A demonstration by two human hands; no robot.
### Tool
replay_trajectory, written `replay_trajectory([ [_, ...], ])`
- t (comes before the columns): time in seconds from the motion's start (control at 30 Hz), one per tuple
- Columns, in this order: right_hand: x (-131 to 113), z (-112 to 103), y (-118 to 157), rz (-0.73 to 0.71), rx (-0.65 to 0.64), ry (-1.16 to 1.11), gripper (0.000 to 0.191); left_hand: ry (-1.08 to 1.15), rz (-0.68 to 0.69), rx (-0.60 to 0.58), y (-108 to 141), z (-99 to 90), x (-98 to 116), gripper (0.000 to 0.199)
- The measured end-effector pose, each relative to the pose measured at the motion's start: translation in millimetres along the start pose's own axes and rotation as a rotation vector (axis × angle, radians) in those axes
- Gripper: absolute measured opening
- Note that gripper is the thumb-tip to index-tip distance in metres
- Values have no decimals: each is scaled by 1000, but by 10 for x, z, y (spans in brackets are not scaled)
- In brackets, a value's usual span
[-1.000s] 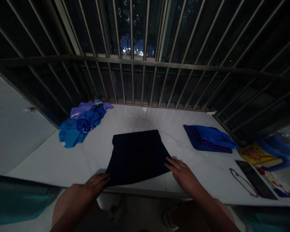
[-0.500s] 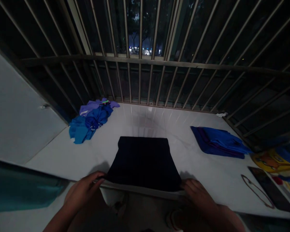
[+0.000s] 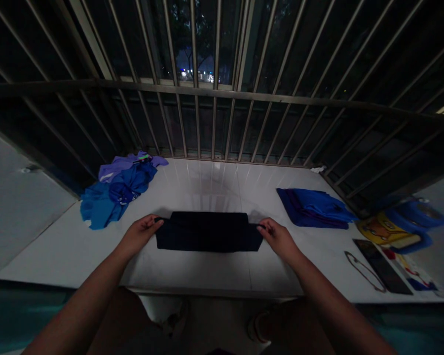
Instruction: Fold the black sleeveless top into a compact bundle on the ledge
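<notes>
A dark navy cloth [image 3: 209, 232] lies doubled over on the white ledge [image 3: 207, 273], forming a wide, low shape in front of me. My left hand [image 3: 142, 232] pinches its left corner, and my right hand [image 3: 276, 235] pinches the corner on the right. The held edge is raised toward the cloth's far side. To the right rests a stack of folded blue cloths [image 3: 314, 208]. A crumpled heap of blue and purple clothes [image 3: 124, 185] lies at the left.
Metal bars [image 3: 214, 93] rise behind the ledge. At the right are a dark flat tablet-like object [image 3: 383, 266], a thin looped cord [image 3: 364, 271], and a yellow and blue item [image 3: 388, 229]. My legs are below the front edge.
Both hands have moved away from me with the near edge of the navy cloth, folding it over toward its far edge. The view has shifted to the right.
</notes>
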State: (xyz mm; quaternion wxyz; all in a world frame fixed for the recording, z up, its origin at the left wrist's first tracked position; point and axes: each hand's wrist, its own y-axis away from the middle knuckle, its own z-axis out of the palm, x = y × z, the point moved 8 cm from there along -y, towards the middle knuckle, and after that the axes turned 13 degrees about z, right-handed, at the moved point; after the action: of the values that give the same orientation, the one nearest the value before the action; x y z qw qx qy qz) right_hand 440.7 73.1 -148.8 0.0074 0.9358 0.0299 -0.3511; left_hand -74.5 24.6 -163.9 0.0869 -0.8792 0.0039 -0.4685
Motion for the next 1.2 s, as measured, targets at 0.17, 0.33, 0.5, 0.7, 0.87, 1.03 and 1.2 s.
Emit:
replay_trajectory([
  [0.17,20,236,-825,63,31,95,19,-262,-53,-35,-740,257,-166,42],
  [0.33,1,416,-904,20,39,162,22,-283,45,-86,-926,390,-217,43],
  [0.5,-216,617,-819,-114,-102,238,53,-230,188,-342,-948,604,-139,60],
  [0.7,-549,383,-851,-171,-112,359,20,-239,195,-357,-1052,459,153,45],
  [0.87,-644,-91,-537,-224,74,489,23,-277,465,-147,-714,206,643,26],
  [1.03,-203,64,61,-253,77,652,37,-444,681,-249,124,652,638,25],
  [1.2,310,283,545,-160,44,569,47,-508,643,-230,820,944,370,43],
])
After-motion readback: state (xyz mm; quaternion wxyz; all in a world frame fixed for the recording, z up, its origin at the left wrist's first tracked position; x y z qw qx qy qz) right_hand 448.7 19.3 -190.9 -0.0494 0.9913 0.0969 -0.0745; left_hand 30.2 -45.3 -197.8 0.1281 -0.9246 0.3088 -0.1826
